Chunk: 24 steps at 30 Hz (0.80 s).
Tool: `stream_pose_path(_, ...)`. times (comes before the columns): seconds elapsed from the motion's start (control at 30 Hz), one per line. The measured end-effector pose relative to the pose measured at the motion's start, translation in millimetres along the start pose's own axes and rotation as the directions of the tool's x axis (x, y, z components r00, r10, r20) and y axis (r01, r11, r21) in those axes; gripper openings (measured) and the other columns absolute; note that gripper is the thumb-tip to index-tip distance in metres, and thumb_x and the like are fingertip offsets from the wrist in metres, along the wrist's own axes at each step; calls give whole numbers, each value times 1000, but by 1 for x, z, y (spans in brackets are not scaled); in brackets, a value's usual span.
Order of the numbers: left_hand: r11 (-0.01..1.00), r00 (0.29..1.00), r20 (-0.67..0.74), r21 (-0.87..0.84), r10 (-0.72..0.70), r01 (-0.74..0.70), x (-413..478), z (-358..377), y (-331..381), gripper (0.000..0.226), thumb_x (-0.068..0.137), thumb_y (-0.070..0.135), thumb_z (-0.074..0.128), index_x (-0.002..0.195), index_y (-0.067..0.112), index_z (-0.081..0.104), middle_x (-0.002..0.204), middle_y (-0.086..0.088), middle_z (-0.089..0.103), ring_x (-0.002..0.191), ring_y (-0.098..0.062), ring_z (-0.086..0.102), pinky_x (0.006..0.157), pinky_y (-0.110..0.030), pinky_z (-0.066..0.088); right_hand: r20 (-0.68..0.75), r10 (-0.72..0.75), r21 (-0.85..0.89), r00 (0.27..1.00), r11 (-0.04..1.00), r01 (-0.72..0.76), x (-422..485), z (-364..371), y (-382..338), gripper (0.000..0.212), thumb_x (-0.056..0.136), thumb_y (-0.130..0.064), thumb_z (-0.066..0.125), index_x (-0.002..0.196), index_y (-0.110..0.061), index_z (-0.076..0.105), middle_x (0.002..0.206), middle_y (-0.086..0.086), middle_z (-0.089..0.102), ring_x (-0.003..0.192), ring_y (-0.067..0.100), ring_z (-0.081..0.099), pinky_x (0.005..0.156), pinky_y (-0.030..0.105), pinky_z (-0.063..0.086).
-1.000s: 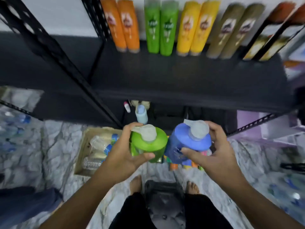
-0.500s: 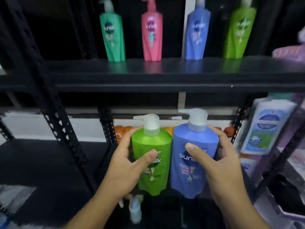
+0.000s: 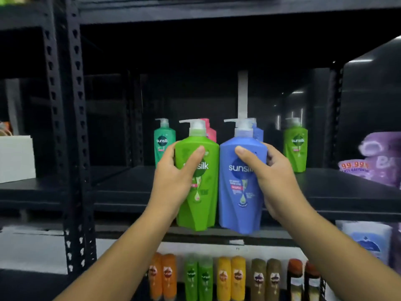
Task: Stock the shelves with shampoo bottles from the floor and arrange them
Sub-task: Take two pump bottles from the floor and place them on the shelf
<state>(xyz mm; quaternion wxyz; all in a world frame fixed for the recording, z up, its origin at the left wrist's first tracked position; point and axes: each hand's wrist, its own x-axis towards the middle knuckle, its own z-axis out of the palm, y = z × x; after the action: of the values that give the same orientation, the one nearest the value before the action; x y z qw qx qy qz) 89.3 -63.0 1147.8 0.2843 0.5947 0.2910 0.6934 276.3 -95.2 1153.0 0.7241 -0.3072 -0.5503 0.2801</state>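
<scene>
My left hand (image 3: 173, 179) grips a green Sunsilk pump bottle (image 3: 202, 192) and my right hand (image 3: 275, 177) grips a blue Sunsilk pump bottle (image 3: 238, 196). Both bottles are upright and side by side, held in the air in front of the black shelf's (image 3: 121, 192) front edge. Further back on that shelf stand a teal bottle (image 3: 163, 141), a pink bottle (image 3: 211, 132) and another blue bottle (image 3: 258, 132), both partly hidden behind the held ones, and a green bottle (image 3: 296, 146).
Black perforated uprights (image 3: 74, 127) stand left of the bay. A white box (image 3: 16, 158) sits on the left shelf. Purple packs (image 3: 377, 157) lie at the right. The shelf below holds a row of orange, green, yellow and brown tubes (image 3: 217, 276).
Both hands have lifted the green and blue bottles from near the floor up to the upper shelf's level. My view has tilted up from the floor to the shelf.
</scene>
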Motion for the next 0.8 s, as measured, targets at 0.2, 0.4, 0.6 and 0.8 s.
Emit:
stream_pose_path(0.2,999,999,-11,20,46,-46,57,13,0,37,88,50,77,114,25,67,102,5,77,91,-15,76,74,-45,65,24,17,12,1000,1000,-17,67,13,1,41,82,-34,83,112,-10,68,99,11,78,89,29,76,76,43,62)
stream_pose_path(0.4,997,998,1,42,60,-60,87,23,-26,37,90,51,74,118,29,65,103,7,76,93,-11,75,71,-32,64,28,26,-27,999,999,-26,96,14,21,39,84,-34,81,112,-9,68,96,9,78,86,24,77,69,34,60)
stream_pose_path(0.6,997,999,15,69,43,-44,102,25,-46,33,91,51,72,117,33,64,102,12,75,92,-6,74,68,-23,60,37,43,-88,998,995,-40,114,13,43,44,85,-40,80,118,-14,66,100,6,78,89,22,77,80,41,62)
stream_pose_path(0.8,992,995,88,108,49,-58,108,17,-64,38,93,57,67,126,38,60,110,18,74,103,-3,71,95,-37,58,199,72,-411,977,912,16,109,-7,53,50,86,-51,74,128,-37,52,116,-18,70,102,-2,69,91,27,55)
